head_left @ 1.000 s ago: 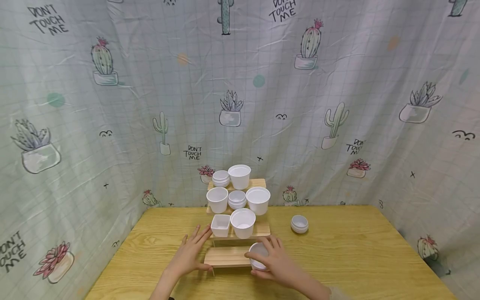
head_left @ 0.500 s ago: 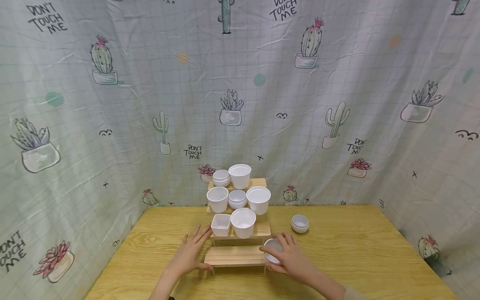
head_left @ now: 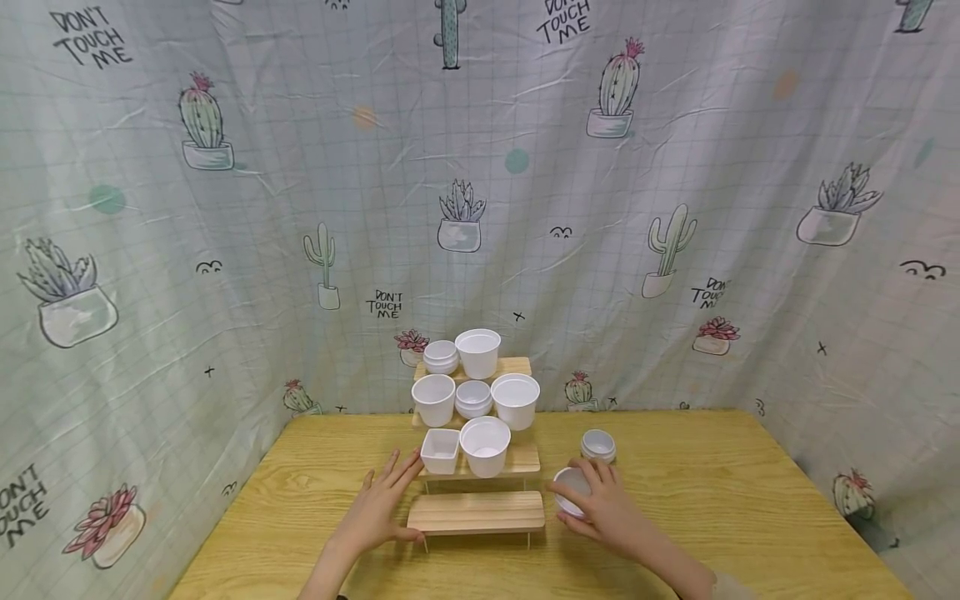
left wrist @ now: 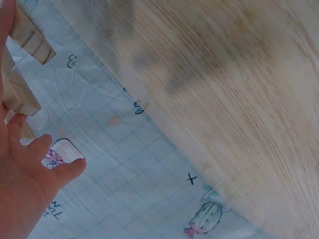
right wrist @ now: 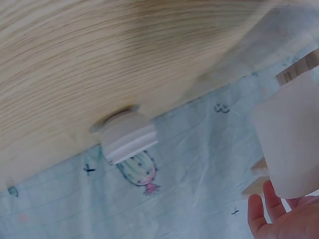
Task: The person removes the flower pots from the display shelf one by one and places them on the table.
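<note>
My right hand [head_left: 609,515] grips a white plastic flower pot [head_left: 571,493], held just right of the wooden tiered stand's bottom step [head_left: 476,512]. In the right wrist view the pot [right wrist: 288,137] is large at the right edge, with fingers [right wrist: 257,213] at its rim. My left hand [head_left: 372,510] lies along the stand's left side, fingers extended to the third step and thumb beside the lowest one. The left wrist view shows this hand [left wrist: 27,172] against the step ends [left wrist: 22,97]. Behind the held pot, a low round white pot [head_left: 597,444] stands on the table.
Several white pots fill the stand's upper steps, among them a square pot [head_left: 440,452] and a round pot [head_left: 484,447] above the bare bottom step. A cactus-print curtain [head_left: 465,275] hangs behind the wooden table [head_left: 705,483].
My right hand has carried the pot rightward off the bottom step to beside the stand. My left hand has stayed at the stand's left side.
</note>
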The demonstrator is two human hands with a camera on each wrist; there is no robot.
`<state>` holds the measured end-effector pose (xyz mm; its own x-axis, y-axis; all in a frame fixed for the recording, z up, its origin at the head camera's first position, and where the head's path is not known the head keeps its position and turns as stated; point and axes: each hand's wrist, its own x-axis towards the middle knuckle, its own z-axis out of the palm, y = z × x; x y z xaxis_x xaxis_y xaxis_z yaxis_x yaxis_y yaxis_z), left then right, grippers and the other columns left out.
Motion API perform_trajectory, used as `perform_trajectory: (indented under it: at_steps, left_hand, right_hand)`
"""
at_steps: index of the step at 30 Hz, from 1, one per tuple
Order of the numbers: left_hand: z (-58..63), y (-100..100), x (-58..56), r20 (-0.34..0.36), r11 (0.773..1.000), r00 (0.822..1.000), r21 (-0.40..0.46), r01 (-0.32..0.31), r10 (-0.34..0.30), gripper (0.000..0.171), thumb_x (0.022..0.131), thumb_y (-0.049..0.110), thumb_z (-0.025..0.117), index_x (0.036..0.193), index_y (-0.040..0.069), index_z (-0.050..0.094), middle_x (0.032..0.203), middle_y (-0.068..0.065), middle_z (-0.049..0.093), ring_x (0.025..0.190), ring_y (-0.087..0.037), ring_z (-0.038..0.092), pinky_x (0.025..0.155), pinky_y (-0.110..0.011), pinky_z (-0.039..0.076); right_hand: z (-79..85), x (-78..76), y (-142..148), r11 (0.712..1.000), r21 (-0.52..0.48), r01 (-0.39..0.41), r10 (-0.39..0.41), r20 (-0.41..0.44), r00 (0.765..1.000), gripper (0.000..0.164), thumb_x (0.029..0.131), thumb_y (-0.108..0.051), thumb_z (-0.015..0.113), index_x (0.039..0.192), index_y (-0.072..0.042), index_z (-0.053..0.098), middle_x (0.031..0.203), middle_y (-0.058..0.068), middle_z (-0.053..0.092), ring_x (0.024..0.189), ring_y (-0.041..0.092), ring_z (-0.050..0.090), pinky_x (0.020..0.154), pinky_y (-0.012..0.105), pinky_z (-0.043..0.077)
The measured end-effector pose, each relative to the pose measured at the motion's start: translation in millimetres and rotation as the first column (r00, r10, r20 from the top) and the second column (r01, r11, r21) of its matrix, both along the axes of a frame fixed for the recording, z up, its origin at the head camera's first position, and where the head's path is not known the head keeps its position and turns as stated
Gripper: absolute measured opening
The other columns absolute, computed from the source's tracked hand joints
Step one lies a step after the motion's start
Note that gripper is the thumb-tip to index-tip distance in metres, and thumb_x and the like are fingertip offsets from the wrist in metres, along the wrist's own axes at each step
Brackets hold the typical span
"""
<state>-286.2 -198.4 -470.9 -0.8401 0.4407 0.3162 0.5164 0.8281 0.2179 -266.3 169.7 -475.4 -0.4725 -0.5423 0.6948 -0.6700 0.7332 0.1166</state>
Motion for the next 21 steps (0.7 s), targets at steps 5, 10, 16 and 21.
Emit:
perform_trajectory:
  at_steps: [5, 10, 16, 21]
  left_hand:
    - [0.9, 0, 0.6, 0.005, 1.000, 1.000, -0.002, -0.004, 0.004, 0.108, 0.049, 0.045, 0.081, 0.140, 0.017, 0.030, 0.145, -0.006, 0.031, 0.134, -0.037, 0.023, 0.096, -0.070, 0.022]
    - [1.1, 0, 1.0, 0.004, 1.000, 1.000, -0.004, -0.002, 0.002, 0.108, 0.050, 0.045, 0.081, 0.140, 0.016, 0.030, 0.145, -0.006, 0.031, 0.134, -0.038, 0.023, 0.095, -0.070, 0.022]
    - [1.2, 0, 1.3, 0.010, 1.000, 1.000, 0.003, 0.000, 0.000, 0.108, 0.050, 0.045, 0.081, 0.140, 0.017, 0.029, 0.146, -0.005, 0.030, 0.134, -0.037, 0.022, 0.096, -0.070, 0.022]
    - [1.3, 0, 1.6, 0.011, 1.000, 1.000, 0.004, 0.000, 0.000, 0.108, 0.050, 0.046, 0.080, 0.140, 0.017, 0.029, 0.146, -0.004, 0.030, 0.134, -0.037, 0.022, 0.096, -0.070, 0.021]
  right_hand:
    - [-1.2, -5.0, 10, 0.999, -0.029, 0.028, -0.028, -0.001, 1.000, 0.044, 0.091, -0.054, 0.028, 0.106, -0.030, 0.062, 0.107, 0.010, 0.052, 0.097, 0.030, 0.045, 0.071, 0.048, 0.041]
    - [-1.3, -10.2, 21, 0.998, -0.036, 0.041, -0.042, -0.001, 0.999, 0.034, 0.089, -0.050, 0.042, 0.106, -0.028, 0.062, 0.107, 0.012, 0.052, 0.094, 0.030, 0.044, 0.069, 0.044, 0.038]
    - [-2.0, -16.1, 36, 0.997, -0.026, 0.079, -0.079, 0.007, 0.997, 0.030, 0.081, -0.041, 0.060, 0.109, -0.029, 0.061, 0.106, 0.014, 0.052, 0.091, 0.027, 0.042, 0.068, 0.041, 0.037]
    - [-4.5, -21.2, 45, 0.994, -0.032, 0.102, -0.102, 0.014, 0.995, 0.032, 0.078, -0.038, 0.064, 0.108, -0.029, 0.061, 0.105, 0.016, 0.052, 0.090, 0.028, 0.042, 0.066, 0.041, 0.037]
